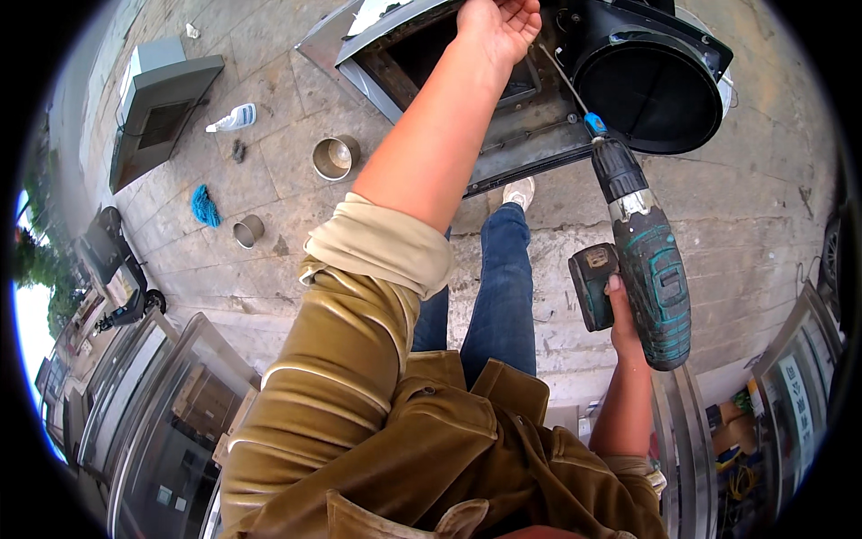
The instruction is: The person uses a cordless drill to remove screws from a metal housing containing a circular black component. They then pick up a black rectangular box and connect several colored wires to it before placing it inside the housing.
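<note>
Two hands at a metal range hood on paving, one with a cordless drill.

Right hand [622, 316] wrapped around the grip of the teal and black cordless drill [648, 265], fingers closed on it, long bit [563, 79] angled up and left to the far frame of the range hood [521, 135]. Left hand [499, 25] at the hood's far edge, fingers curled loosely, touching the rim beside the bit's tip; firmness of the hold impossible to tell. Black round duct housing [648, 72] just right of the bit, on the hood. Farther left on the stone pavement [296, 171]: two short metal duct collars [335, 157], a blue rag [205, 207], a white spray bottle [233, 118], another grey hood [162, 103]. Near, below: blue jeans [503, 287], white shoe [518, 191].
</note>
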A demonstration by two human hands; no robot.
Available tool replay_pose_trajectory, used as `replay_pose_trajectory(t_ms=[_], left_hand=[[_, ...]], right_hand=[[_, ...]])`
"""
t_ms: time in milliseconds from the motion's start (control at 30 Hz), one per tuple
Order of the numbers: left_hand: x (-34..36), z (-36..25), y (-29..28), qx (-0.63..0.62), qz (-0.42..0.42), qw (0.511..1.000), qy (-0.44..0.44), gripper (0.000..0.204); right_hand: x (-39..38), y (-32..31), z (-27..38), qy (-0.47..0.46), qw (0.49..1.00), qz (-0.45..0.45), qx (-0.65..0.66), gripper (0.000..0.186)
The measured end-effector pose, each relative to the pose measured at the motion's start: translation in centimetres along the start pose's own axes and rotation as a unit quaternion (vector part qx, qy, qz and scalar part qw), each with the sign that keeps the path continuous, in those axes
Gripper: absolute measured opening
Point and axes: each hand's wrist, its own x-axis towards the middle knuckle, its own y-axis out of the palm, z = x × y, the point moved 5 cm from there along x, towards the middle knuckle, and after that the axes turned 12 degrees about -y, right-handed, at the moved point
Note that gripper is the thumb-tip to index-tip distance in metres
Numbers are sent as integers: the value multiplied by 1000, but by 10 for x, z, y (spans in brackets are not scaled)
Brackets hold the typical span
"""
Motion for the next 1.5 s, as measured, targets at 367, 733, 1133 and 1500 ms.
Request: replay_pose_trajectory(t_ms=[367, 733, 1133, 1500], left_hand=[[-110, 91, -121, 635, -97, 757, 124, 26], [-156, 203, -159, 888, 89, 430, 140, 14], [-126, 169, -186, 922, 47, 379, 64, 22], [-112, 96, -128, 914, -130, 332, 193, 30]], right_hand=[[-38, -17, -25, 82, 961, -28, 264, 13], [-47, -17, -37, 95, 954, -44, 282, 14], [-52, -14, -39, 95, 951, -48, 291, 18], [-56, -15, -39, 101, 946, -58, 303, 20]])
